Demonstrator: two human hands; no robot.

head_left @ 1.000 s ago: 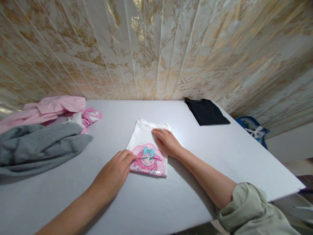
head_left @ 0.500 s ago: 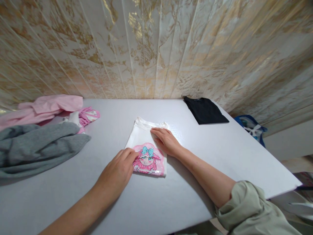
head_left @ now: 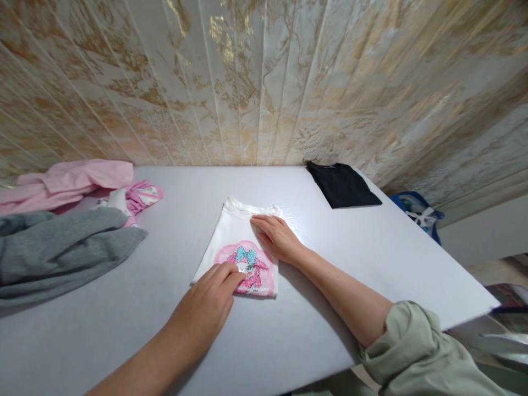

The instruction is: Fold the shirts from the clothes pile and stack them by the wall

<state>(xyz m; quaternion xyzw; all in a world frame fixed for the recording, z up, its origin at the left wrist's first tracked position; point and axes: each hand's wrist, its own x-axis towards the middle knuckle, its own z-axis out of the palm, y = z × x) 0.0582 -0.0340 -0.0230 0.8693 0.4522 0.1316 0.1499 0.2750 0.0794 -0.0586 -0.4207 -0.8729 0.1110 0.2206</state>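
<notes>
A white T-shirt (head_left: 243, 217) lies folded on the table in front of me, neckline at the far side. A pink print with sequins and a blue bow (head_left: 246, 256) covers its lower half. My left hand (head_left: 216, 291) rests over the lower left of the print. Its fingers are bent and drawn together with the thumb at the sequins, and they cover part of the cloth. My right hand (head_left: 278, 236) lies flat along the shirt's right side below the collar, fingers stretched out.
A grey garment (head_left: 70, 247), a pink garment (head_left: 78, 179) and a pink-and-white cloth (head_left: 140, 198) are heaped on the left of the white table (head_left: 330, 308). A folded black shirt (head_left: 344, 186) lies at the back right. Beyond the right edge is a blue bag (head_left: 421, 212). A curtain (head_left: 247, 110) hangs behind.
My left hand has slid right from the T-shirt's left edge onto the print. White cloth now shows left of the print. The right hand stays on the shirt; the view has shifted slightly.
</notes>
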